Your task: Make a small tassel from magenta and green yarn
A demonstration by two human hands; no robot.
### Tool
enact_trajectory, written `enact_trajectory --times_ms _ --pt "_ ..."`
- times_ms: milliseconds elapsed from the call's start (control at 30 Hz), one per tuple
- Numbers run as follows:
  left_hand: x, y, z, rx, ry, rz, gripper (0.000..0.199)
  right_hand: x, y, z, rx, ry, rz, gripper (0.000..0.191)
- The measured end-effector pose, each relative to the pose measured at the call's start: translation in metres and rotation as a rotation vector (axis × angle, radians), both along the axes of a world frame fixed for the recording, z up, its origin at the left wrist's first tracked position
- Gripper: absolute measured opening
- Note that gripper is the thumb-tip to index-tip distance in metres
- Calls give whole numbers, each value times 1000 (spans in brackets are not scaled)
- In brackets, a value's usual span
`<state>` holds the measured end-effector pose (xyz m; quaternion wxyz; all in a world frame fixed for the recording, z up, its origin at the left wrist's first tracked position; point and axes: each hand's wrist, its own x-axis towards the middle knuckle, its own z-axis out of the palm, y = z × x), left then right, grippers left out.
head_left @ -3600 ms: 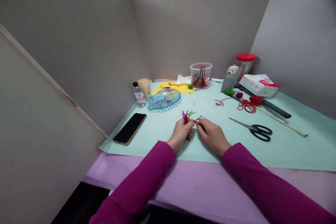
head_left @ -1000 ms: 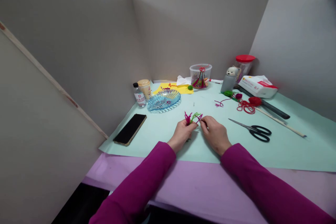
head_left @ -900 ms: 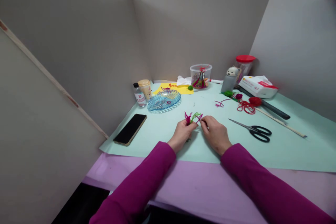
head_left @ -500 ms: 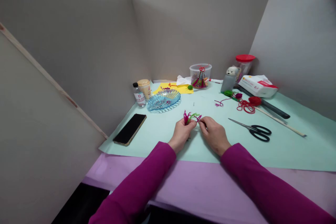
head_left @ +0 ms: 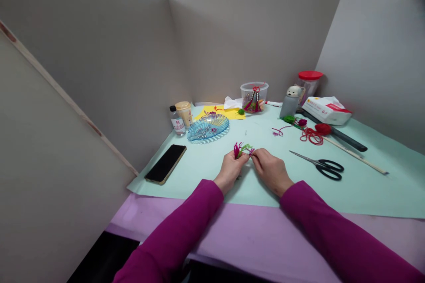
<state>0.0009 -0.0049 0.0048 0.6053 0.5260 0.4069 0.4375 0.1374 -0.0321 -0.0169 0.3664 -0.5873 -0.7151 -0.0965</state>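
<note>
Magenta and green yarn strands stick up in a frayed bunch between my two hands. My left hand is closed around the base of the bunch, thumb on top. The fingertips of my right hand pinch magenta strand ends on the bunch's right side. What lies inside my left palm is hidden. To the right of my right hand lie black-handled scissors, blades pointing left. Beyond the hands is a small thin pin-like piece on the green sheet.
A phone lies left, with a bottle, a cup and a blue shell-shaped dish of beads behind it. Farther back is a clear tub with tassels. Red yarn, a stick and a tissue pack are right.
The view has shifted very slightly. My right fingertips have moved a little on the magenta strands; my left hand keeps its hold.
</note>
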Motion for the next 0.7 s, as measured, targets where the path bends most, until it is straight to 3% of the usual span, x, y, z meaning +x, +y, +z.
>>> enact_trajectory --times_ms 67,233,433,533,600,700 --pt "0 -1 0 0 -4 -3 24 1 0 0 -8 -6 14 21" --pt "1 -1 1 -15 -14 26 22 -4 0 3 -32 55 -119 22" --pt "-3 -5 3 -12 -15 56 18 -5 -2 4 -53 71 -64 20" --pt "-3 -7 4 2 -22 78 17 4 1 7 6 180 -239 22" --pt "-2 -6 3 5 -22 81 16 8 4 10 1 197 -173 22" --pt "-1 -5 4 -1 -19 74 17 12 6 15 4 326 -190 22"
